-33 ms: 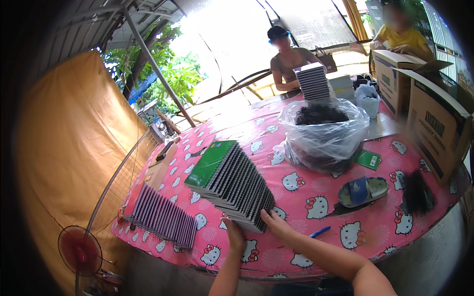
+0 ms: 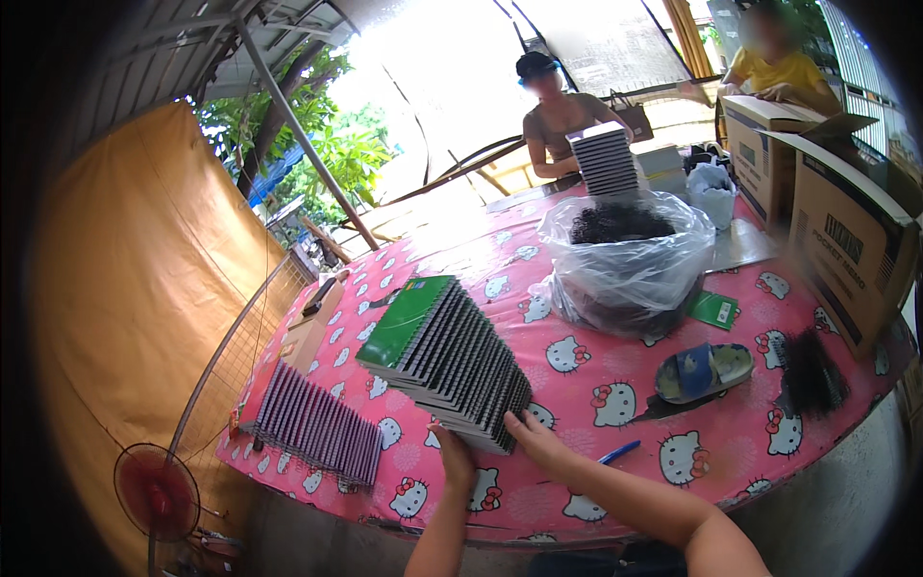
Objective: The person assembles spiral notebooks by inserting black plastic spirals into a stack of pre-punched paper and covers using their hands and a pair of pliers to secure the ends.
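Pink table [image 2: 586, 396]: left hand [image 2: 456, 460], right hand [image 2: 535, 437] against notebook stack [image 2: 457, 361]

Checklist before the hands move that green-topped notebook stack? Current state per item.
1. Left hand on the green-topped stack: ok, at the near left of its base.
2. Right hand on the stack: ok, fingers against its lower right side.
3. Base fully supported: cannot tell, the underside is hidden.
4. Stack square: cannot tell, it looks slanted, but the lens bends edges.
5. Gap to the red-topped stack on the left: ok, pink tablecloth shows between them.
6. Right forearm well clear of the blue pen: not ok, the pen lies right beside it; contact unclear.
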`<state>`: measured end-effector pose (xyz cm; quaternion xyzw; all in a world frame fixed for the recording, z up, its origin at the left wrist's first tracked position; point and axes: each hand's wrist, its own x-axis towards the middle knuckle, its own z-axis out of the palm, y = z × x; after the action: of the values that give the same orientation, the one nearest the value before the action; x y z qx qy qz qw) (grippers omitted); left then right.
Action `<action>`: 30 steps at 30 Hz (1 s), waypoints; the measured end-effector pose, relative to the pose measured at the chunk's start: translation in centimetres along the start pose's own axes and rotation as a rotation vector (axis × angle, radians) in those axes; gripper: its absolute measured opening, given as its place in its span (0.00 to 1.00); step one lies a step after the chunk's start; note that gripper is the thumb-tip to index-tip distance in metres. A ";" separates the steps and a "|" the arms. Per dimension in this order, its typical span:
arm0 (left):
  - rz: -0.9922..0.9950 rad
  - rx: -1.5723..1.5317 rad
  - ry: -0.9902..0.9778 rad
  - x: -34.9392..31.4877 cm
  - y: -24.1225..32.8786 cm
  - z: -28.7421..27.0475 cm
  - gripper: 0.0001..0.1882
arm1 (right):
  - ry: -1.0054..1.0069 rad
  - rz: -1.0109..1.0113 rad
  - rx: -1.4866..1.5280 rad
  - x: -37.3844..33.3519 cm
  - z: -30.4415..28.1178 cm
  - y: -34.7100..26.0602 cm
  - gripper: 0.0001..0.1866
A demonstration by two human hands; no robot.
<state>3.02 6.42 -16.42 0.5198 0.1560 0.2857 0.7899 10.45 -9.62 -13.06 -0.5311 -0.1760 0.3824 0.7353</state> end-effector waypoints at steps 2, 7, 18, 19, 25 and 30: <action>0.060 0.043 -0.017 0.1 0.0 -0.4 0.39 | -0.035 -0.087 -0.107 1.0 -0.2 2.1 0.60; 0.003 0.147 -0.033 0.3 -0.1 1.7 0.38 | 0.032 -0.205 -0.262 4.3 -1.8 5.4 0.53; 0.062 0.049 0.115 -5.5 -1.5 6.2 0.35 | 0.024 -0.096 -0.301 -0.4 -2.1 -0.7 0.55; 0.074 0.021 0.068 -5.9 -1.7 7.8 0.34 | 0.056 -0.118 -0.318 0.4 -2.8 0.0 0.56; 0.021 -0.022 0.116 -7.7 -2.7 11.3 0.27 | 0.143 -0.184 -0.344 1.8 -3.5 0.6 0.59; 0.090 0.037 0.188 -7.8 -1.7 9.0 0.17 | 0.271 -0.012 -0.329 -0.8 -1.1 -0.8 0.64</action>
<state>2.25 -5.46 -14.63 0.5115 0.2111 0.3652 0.7486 11.00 -11.01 -12.61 -0.6895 -0.1388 0.2691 0.6580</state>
